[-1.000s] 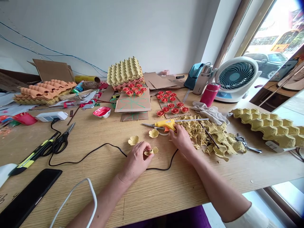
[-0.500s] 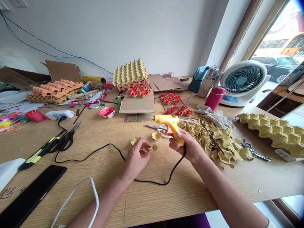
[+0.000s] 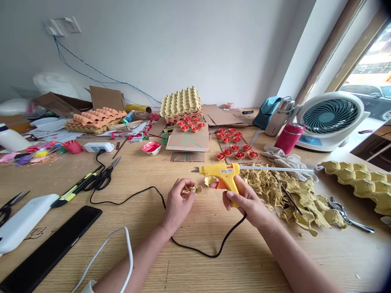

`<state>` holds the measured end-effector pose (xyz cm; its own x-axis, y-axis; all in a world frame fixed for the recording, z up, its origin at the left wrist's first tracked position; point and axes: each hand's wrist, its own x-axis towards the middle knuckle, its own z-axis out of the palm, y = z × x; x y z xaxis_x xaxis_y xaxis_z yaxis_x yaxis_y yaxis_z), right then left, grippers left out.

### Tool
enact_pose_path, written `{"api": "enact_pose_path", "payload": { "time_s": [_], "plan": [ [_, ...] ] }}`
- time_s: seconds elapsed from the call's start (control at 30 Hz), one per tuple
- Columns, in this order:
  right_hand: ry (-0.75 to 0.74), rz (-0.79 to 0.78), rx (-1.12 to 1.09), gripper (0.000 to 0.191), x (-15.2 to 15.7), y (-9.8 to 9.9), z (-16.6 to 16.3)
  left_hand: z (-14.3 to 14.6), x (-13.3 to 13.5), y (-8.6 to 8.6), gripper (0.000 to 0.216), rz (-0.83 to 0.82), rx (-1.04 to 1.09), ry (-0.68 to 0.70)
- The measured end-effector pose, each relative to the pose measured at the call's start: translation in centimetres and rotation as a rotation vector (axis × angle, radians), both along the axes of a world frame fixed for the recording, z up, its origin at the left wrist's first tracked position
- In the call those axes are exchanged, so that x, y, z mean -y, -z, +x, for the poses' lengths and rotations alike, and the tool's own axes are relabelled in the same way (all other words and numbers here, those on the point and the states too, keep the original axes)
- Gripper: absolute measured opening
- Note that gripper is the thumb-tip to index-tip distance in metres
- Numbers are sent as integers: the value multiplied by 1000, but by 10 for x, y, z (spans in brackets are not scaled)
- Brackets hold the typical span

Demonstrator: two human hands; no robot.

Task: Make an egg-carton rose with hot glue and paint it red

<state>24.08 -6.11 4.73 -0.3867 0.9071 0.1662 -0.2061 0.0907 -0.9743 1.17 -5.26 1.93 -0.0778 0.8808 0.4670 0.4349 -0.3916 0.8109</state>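
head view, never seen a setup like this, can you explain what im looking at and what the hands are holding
There is no machine here: these are a person's own bare hands, seen by a camera worn on the head and looking forward and down.

The left hand pinches a small yellowish petal piece. The right hand grips a yellow glue gun, its nozzle pointing left.

On the wooden table, red flowers sit beyond the hands, torn yellowish scraps lie to the right, and a black phone lies at lower left. A fan stands at far right.
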Motion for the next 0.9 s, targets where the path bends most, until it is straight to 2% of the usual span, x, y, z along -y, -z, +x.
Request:
{"api": "enact_pose_path", "payload": {
  "time_s": [0.27,0.57,0.9],
  "plan": [
    [35,164,222,26,5,4,-6,-7,-4,-2,14,37,17,-79],
    [76,279,422,38,18,8,-10,-11,-6,-4,24,82,-4,-148],
    [106,432,552,39,19,12,-13,-12,-5,-5,26,103,-70,-149]
  ]
}}
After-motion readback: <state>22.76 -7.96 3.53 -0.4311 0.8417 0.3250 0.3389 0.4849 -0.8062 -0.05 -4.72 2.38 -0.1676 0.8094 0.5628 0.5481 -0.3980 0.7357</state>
